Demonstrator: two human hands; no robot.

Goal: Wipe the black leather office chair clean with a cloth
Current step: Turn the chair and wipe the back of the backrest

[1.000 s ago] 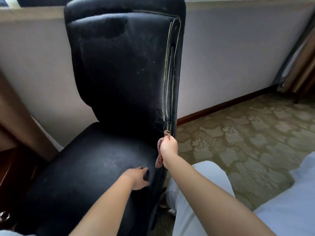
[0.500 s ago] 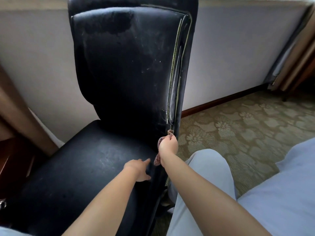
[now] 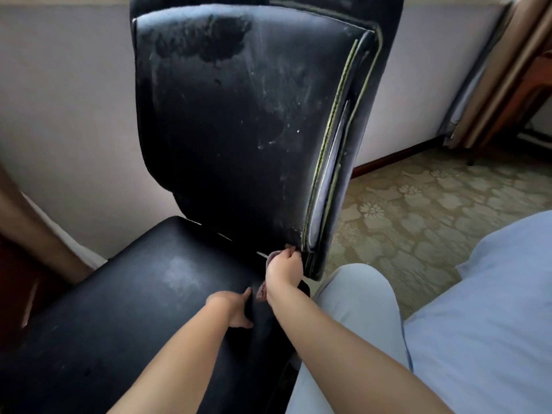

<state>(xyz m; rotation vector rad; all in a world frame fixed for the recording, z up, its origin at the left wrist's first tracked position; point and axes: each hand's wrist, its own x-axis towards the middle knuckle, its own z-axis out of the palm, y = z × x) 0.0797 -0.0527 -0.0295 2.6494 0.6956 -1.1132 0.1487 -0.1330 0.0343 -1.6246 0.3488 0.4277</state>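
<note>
A black leather office chair (image 3: 239, 115) fills the middle of the view, its backrest dusty and streaked, with a dull patch on the seat. My right hand (image 3: 283, 265) grips a small reddish-brown cloth (image 3: 262, 289) at the lower right corner of the backrest, where it meets the seat. Most of the cloth is hidden under the hand. My left hand (image 3: 234, 306) rests on the seat's right edge just below, its thumb raised and its fingers curled over the edge.
A pale wall (image 3: 68, 115) with a dark skirting board runs behind the chair. Patterned green carpet (image 3: 418, 210) lies to the right. My knee in light trousers (image 3: 358, 297) is beside the chair. Brown curtains (image 3: 507, 70) hang at the far right; dark wooden furniture stands left.
The view has moved closer to the chair. My right hand with the cloth has shifted slightly left, from the backrest's side edge to its bottom corner. My left hand stays on the seat edge.
</note>
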